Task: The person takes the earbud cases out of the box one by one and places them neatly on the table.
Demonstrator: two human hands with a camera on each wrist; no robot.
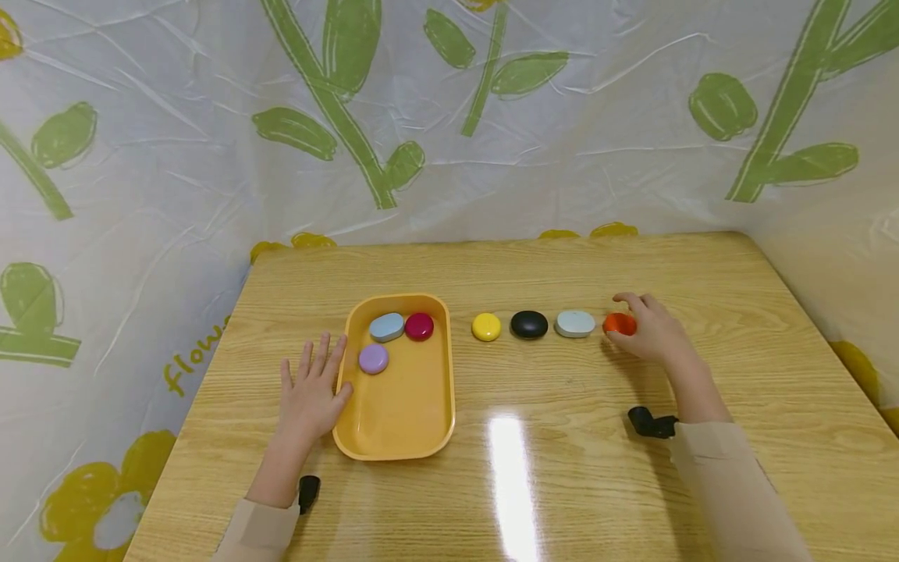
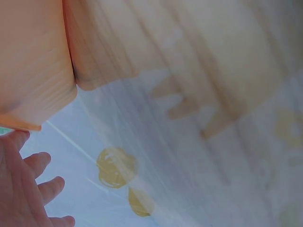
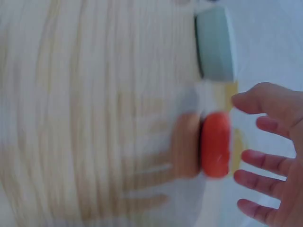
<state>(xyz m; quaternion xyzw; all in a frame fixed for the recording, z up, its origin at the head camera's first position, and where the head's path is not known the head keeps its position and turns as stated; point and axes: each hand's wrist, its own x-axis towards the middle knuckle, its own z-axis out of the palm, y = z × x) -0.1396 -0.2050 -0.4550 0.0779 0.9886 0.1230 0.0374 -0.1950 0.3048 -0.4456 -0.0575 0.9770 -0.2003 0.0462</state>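
Note:
A smooth orange-red round piece (image 1: 620,323), its exact kind unclear, lies at the right end of a row on the table. Over it hovers my right hand (image 1: 653,332), thumb and fingers spread apart around it; in the right wrist view a gap shows between the fingertips and the orange-red piece (image 3: 216,145). My left hand (image 1: 309,398) has its fingers spread and rests against the left rim of a yellow-orange tray (image 1: 400,421). In the tray lie a light blue oval piece (image 1: 387,327), a dark red round piece (image 1: 419,326) and a lilac round piece (image 1: 374,358).
Between tray and right hand, a yellow round piece (image 1: 486,327), a black oval piece (image 1: 529,325) and a pale grey-blue oval piece (image 1: 575,323) stand in line on the wooden table (image 1: 562,468). A flower-printed sheet (image 1: 492,187) hangs behind the table and at its sides.

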